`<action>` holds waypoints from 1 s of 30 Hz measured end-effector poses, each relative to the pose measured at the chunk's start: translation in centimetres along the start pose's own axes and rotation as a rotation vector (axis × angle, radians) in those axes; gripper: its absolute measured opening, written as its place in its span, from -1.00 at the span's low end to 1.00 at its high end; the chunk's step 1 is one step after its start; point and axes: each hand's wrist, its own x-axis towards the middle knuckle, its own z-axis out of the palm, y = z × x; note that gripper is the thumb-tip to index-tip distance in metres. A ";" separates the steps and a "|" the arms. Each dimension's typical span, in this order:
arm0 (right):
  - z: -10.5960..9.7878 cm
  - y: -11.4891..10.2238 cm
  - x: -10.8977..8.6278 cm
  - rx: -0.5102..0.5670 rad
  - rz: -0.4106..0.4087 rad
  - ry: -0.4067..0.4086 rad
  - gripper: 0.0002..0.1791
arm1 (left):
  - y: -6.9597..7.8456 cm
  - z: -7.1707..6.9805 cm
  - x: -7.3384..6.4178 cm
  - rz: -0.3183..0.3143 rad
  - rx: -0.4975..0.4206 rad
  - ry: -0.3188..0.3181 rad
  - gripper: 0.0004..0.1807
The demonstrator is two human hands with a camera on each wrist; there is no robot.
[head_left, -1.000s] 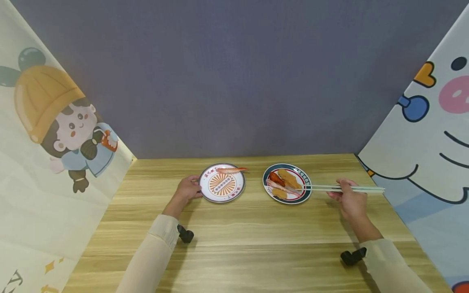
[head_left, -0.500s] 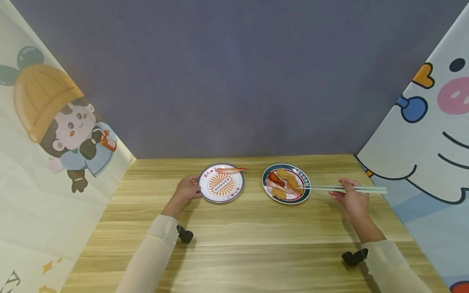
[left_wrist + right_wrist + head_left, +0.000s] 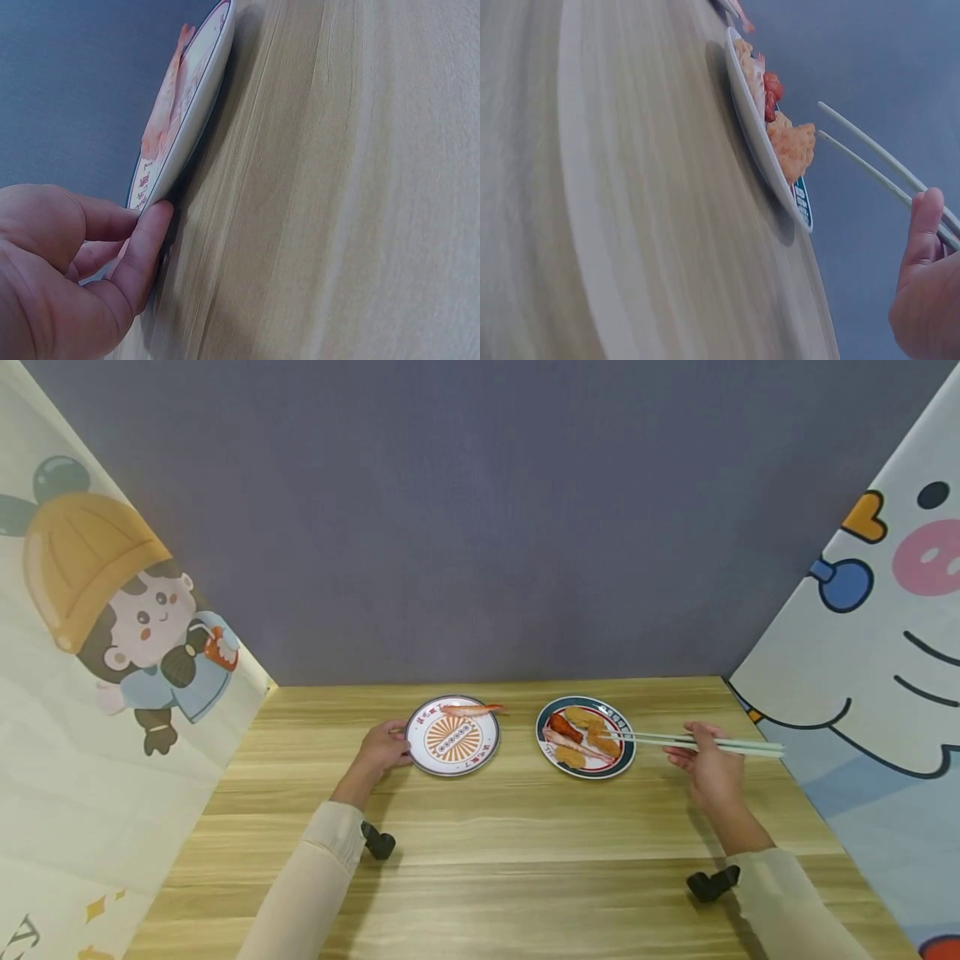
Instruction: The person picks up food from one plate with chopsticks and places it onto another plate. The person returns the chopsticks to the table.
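My left hand [image 3: 385, 747] pinches the rim of a white plate [image 3: 433, 753] with an orange sunburst print, thumb above and fingers below. A shrimp [image 3: 471, 710] lies across that plate's far edge, its tail sticking out. My right hand [image 3: 714, 768] holds a pair of pale green chopsticks [image 3: 877, 156], pointing left over a teal-rimmed plate [image 3: 572, 700]. In the right wrist view the tips stand apart, just above a breaded fried piece [image 3: 793, 152], with nothing between them. Beside it lie a red-brown drumstick [image 3: 562, 727], a pinkish shrimp [image 3: 573, 745] and more fried pieces [image 3: 570, 757].
Both plates stand side by side on a wood-grain table [image 3: 517, 835], near its back edge. A grey-blue panel [image 3: 480, 527] rises behind it. Cartoon-printed sheets [image 3: 90, 710] flank the table left and right.
The chopstick tips drew back rightward, then moved left again over the fried piece, which now lies slightly apart from its neighbour. My left hand and its plate stay in place.
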 end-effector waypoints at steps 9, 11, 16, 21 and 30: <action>2.2 0.7 0.2 -0.024 0.011 -0.004 -0.78 | 0.0 0.0 -0.1 0.013 -0.011 -0.009 -0.38; 2.7 0.8 0.2 -0.024 0.016 0.006 -0.77 | 0.1 0.1 -0.1 0.016 -0.014 -0.012 -0.38; 4.2 1.0 0.0 -0.018 0.024 0.006 -0.72 | 0.0 0.1 -0.1 0.020 -0.016 -0.015 -0.38; 5.8 1.3 -0.5 -0.042 0.010 -0.020 -0.74 | 0.1 0.0 -0.1 0.020 -0.012 -0.018 -0.38; 8.5 4.0 0.2 -0.143 0.026 0.025 -0.79 | 0.0 0.0 -0.1 0.014 -0.014 -0.013 -0.38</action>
